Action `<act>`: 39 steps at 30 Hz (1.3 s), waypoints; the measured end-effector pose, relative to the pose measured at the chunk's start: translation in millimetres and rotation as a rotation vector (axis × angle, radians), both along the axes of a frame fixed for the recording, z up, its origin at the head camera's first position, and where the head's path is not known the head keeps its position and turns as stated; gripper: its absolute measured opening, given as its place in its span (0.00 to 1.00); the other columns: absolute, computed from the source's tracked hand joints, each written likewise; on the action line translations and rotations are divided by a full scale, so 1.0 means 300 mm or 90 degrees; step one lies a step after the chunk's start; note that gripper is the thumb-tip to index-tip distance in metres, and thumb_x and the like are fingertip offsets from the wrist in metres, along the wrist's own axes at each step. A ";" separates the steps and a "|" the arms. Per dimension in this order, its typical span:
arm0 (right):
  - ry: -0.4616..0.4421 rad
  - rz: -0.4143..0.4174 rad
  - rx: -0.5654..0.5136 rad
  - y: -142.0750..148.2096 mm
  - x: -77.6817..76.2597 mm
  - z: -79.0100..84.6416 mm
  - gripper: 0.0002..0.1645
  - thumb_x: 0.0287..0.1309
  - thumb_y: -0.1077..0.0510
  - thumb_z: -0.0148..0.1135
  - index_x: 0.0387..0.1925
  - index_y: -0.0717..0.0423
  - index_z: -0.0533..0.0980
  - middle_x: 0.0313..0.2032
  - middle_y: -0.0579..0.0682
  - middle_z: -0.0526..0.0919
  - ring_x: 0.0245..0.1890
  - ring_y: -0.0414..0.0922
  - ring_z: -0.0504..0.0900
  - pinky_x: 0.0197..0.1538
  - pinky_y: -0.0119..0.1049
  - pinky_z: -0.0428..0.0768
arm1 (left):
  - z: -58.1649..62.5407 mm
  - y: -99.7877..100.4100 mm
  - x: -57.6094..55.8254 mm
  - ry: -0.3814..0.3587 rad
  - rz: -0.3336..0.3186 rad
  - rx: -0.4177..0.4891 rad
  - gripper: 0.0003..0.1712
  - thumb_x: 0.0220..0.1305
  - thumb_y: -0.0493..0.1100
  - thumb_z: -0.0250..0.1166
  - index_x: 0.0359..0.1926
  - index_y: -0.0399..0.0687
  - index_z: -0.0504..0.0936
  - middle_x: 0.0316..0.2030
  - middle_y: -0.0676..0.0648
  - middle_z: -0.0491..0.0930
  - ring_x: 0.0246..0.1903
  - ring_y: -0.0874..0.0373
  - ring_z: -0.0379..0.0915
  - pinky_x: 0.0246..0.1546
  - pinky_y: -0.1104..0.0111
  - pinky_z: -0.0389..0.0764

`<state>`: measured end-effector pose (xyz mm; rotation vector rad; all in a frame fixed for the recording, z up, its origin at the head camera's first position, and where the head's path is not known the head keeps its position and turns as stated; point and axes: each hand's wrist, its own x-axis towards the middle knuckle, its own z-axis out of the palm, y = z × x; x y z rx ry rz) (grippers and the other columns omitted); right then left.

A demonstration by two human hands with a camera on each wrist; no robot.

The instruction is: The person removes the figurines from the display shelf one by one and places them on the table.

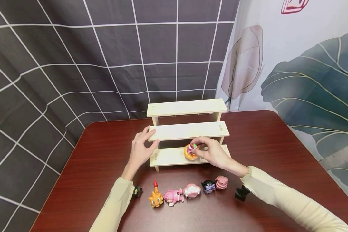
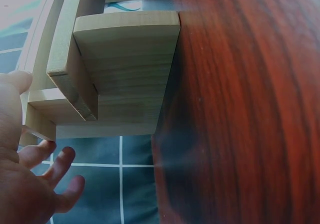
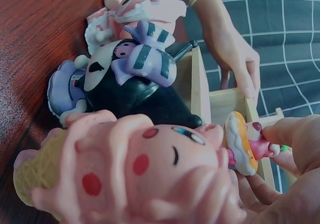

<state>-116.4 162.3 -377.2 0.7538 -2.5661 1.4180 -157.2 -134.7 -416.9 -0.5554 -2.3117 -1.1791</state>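
A pale wooden three-tier display rack (image 1: pixel 188 130) stands on the red-brown table. My right hand (image 1: pixel 214 156) pinches a small toy figurine (image 1: pixel 188 154), pink with an orange ring like a doughnut round it, at the bottom tier. Whether its base touches the board, I cannot tell. In the right wrist view the figurine (image 3: pixel 241 144) is between thumb and fingers. My left hand (image 1: pixel 140 146) touches the left end of the middle tier, its thumb by the front edge and its fingers loosely spread. From the left wrist, the fingers (image 2: pixel 62 164) show beyond the rack's end.
In front of the rack lies a row of toys: an orange cat-like figure (image 1: pixel 156 199), a pink bear (image 1: pixel 172 196), a white-and-pink figure (image 1: pixel 192 190), a black one with a purple bow (image 1: pixel 208 186) and a pink swirled one (image 1: pixel 221 182). A dark checked curtain (image 1: pixel 156 77) hangs behind.
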 end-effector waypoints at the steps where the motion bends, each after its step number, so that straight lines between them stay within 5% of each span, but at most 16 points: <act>1: -0.001 -0.001 0.002 0.000 0.000 0.000 0.12 0.56 0.69 0.70 0.43 0.60 0.82 0.41 0.50 0.86 0.37 0.46 0.83 0.42 0.44 0.81 | 0.000 0.000 0.000 0.000 0.000 0.000 0.25 0.58 0.42 0.75 0.58 0.44 0.84 0.63 0.40 0.75 0.53 0.41 0.72 0.48 0.48 0.72; 39: -0.041 -0.013 -0.013 0.104 0.041 0.015 0.12 0.55 0.69 0.70 0.42 0.59 0.82 0.38 0.48 0.84 0.38 0.47 0.81 0.38 0.37 0.81 | 0.002 0.004 0.005 0.008 0.006 0.003 0.25 0.58 0.42 0.75 0.57 0.44 0.85 0.63 0.40 0.75 0.52 0.41 0.72 0.48 0.49 0.72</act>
